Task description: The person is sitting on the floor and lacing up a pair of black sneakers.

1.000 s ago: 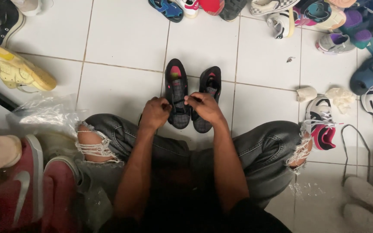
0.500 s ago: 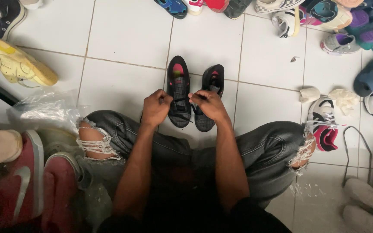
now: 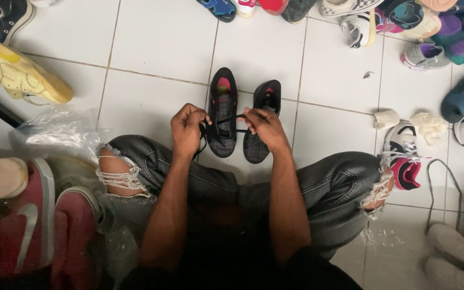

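— both hands pinch the black laces: the left hand (image 3: pixel 187 130) is closed on one end, the right hand (image 3: pixel 264 128) closed on the other, and a short stretch of black lace (image 3: pixel 226 119) runs taut between them.

— where do the shoes sit?

— from the head view, the pair of black shoes (image 3: pixel 240 115) lies side by side on the white tiled floor (image 3: pixel 157 48), toes pointing away, just beyond the person's crossed legs in torn grey jeans (image 3: pixel 328 188). the left shoe of the pair shows a pink insole; the right hand covers part of the heel of the other.

— and around them?

— same view: a yellow perforated shoe (image 3: pixel 22 78) lies to the far left, with crumpled clear plastic (image 3: pixel 55 134) below it, touching the knee. red sneakers (image 3: pixel 38 225) rest at the lower left beside a beige one. a white, black and pink sneaker (image 3: pixel 404 156) sits by the other knee, with a loose dark lace (image 3: pixel 441 188) looping next to it. a heap of mixed coloured shoes (image 3: pixel 430 32) fills the top right corner, well apart from the hands.
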